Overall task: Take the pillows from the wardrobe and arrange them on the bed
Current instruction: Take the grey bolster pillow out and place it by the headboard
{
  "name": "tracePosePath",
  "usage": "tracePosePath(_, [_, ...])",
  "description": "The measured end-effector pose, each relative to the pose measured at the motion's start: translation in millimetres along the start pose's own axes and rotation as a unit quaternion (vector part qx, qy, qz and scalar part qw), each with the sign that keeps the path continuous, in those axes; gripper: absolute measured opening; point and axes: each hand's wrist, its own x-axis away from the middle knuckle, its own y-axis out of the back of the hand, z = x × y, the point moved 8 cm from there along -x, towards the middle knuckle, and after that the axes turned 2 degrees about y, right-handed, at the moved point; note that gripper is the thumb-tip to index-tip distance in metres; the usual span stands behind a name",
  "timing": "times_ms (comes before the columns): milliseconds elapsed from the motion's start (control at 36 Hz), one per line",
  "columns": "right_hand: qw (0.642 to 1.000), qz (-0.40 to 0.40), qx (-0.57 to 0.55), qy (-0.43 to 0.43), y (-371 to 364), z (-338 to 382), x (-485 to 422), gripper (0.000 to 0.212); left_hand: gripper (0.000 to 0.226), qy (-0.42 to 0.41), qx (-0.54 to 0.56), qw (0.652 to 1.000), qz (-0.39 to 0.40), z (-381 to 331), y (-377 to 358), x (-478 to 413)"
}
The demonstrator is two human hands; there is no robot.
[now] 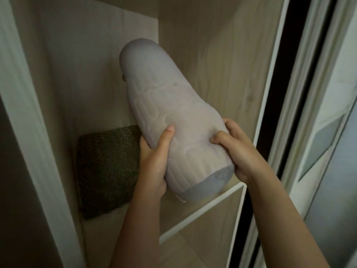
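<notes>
Inside the wardrobe, a dark green knitted cushion sits on the left of its shelf. The left hand grips the near end of a pale quilted pillow, which tilts up inside the wardrobe and hides part of the cushion. The right hand grips the same end. A sliding door stands to the right of the wardrobe.

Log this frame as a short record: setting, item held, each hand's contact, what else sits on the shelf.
setting: open wardrobe, wood-lined compartment
held item: pale quilted pillow, tilted, far end leaning into the compartment
left hand: grips the pillow's near end from the left, thumb on top
right hand: grips the near end from the right
on shelf: dark knitted pillow, partly behind the left hand
bed: not in view
</notes>
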Motion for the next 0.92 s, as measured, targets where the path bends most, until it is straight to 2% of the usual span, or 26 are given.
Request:
tracePosePath(111, [0.999, 0.011, 0.026, -0.023, 12.1, 4.6, 12.9, 0.040, 0.056, 0.000, 0.009, 1.000, 0.024, 3.6, -6.5, 2.6])
tracePosePath(250, [0.998, -0.018, 0.027, -0.049, 26.3, 9.0, 31.8, 0.056, 0.070, -0.006, -0.001, 0.998, 0.069, 1.3, -18.8, 11.8])
tracePosePath(333, [0.998, -0.013, -0.009, -0.068, 27.5, 10.2, 40.1, 0.070, 0.068, -0.005, -0.003, 0.996, 0.092, 5.0, -21.9, 20.2])
tracePosePath(417, [0.994, 0.003, -0.063, -0.089, 24.0, 12.6, 53.7, 0.066, 0.070, 0.003, 0.001, 0.992, 0.127, 7.5, -26.5, 30.9])
tracePosePath(500, [0.986, -0.028, -0.101, -0.131, 33.9, 3.0, 65.3, 0.085, 0.067, 0.021, -0.004, 0.986, 0.164, 12.2, -33.0, 41.7])
tracePosePath(611, [0.981, 0.011, -0.144, -0.130, 28.9, 9.1, 85.7, 0.044, 0.057, 0.072, -0.004, 0.974, 0.214, 28.5, -42.0, 56.8])
tracePosePath(750, [0.969, -0.048, -0.196, -0.143, 44.1, 6.1, 115.0, 0.040, 0.064, 0.092, -0.001, 0.963, 0.254, 43.3, -49.2, 78.0])
tracePosePath(917, [0.965, -0.123, -0.187, -0.139, 59.0, 17.5, 154.2, 0.041, 0.067, 0.105, 0.026, 0.941, 0.320, 50.1, -60.6, 107.4])
